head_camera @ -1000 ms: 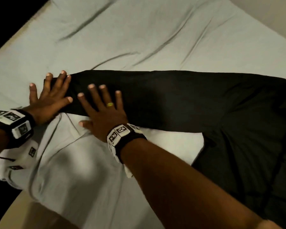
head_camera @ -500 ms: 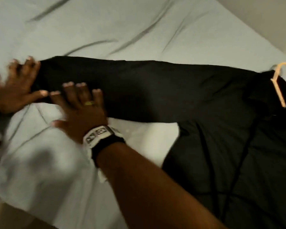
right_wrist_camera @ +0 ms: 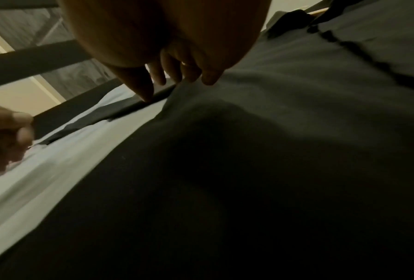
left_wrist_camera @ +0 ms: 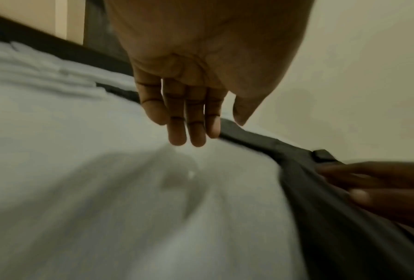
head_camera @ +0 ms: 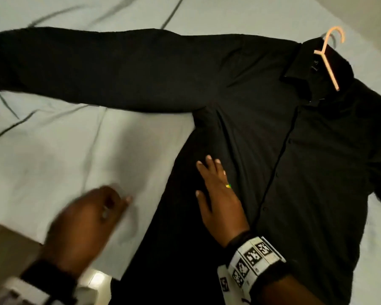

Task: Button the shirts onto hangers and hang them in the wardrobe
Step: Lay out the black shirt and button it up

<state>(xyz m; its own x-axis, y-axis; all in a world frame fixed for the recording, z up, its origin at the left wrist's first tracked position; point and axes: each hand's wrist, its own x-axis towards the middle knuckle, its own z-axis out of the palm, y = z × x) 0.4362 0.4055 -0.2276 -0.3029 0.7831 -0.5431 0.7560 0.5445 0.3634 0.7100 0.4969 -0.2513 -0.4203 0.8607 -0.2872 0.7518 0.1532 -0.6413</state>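
A black long-sleeved shirt (head_camera: 273, 111) lies flat on the bed, its front closed along the placket. A pale wooden hanger (head_camera: 327, 58) sits in its collar at the upper right, hook sticking out. One sleeve (head_camera: 97, 69) stretches out to the left. My right hand (head_camera: 209, 179) rests flat on the shirt's body near the side seam, fingers straight; the right wrist view shows its fingertips (right_wrist_camera: 208, 81) touching the dark cloth (right_wrist_camera: 273, 151). My left hand (head_camera: 106, 205), blurred, hovers over the sheet left of the shirt and holds nothing; its fingers (left_wrist_camera: 196, 132) hang straight.
A light grey sheet (head_camera: 64, 161) covers the bed, creased at the left. The bed's near corner and floor (head_camera: 13, 249) show at the lower left. A beige wall (head_camera: 365, 14) runs past the far right. A dark bed frame (left_wrist_camera: 57, 49) borders the far side.
Both hands left the sleeve's cuff end. The right hand moved onto the shirt's body; the left lifted off and drew back over the sheet. The view swung right, bringing the hanger in.
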